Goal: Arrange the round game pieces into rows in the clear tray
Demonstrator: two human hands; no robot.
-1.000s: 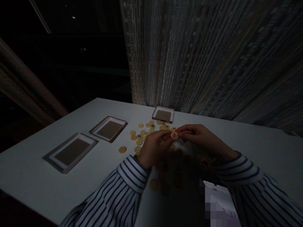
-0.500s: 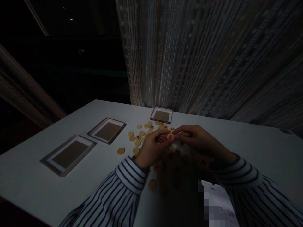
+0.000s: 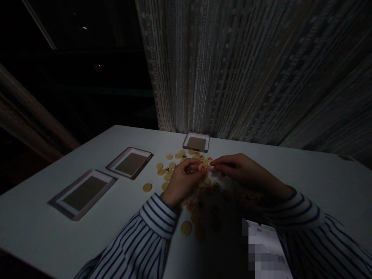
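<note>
In the middle of the table my left hand (image 3: 186,180) is closed with its thumb over a round xiangqi piece (image 3: 202,167) bearing a red character. Just to the right, my right hand (image 3: 232,166) has thumb and fingers drawn together beside that piece. Whether anything sits between those fingertips is too dark to make out. Around both hands lie many pale wooden pieces, some blank side up, others with red or black characters. One blank piece (image 3: 147,187) lies apart on the left, and another piece (image 3: 186,228) is near my left sleeve.
Two shallow framed trays, a nearer tray (image 3: 112,179) and a browner tray (image 3: 149,157), lie on the white table (image 3: 31,217) to the left. A third tray (image 3: 207,142) stands at the back by the string curtain (image 3: 186,69). A lit, partly pixelated object (image 3: 269,248) is low at right.
The right fingertips have drawn slightly away from the red-marked piece, now under my left thumb. The view has shifted slightly; the trays stay in place.
</note>
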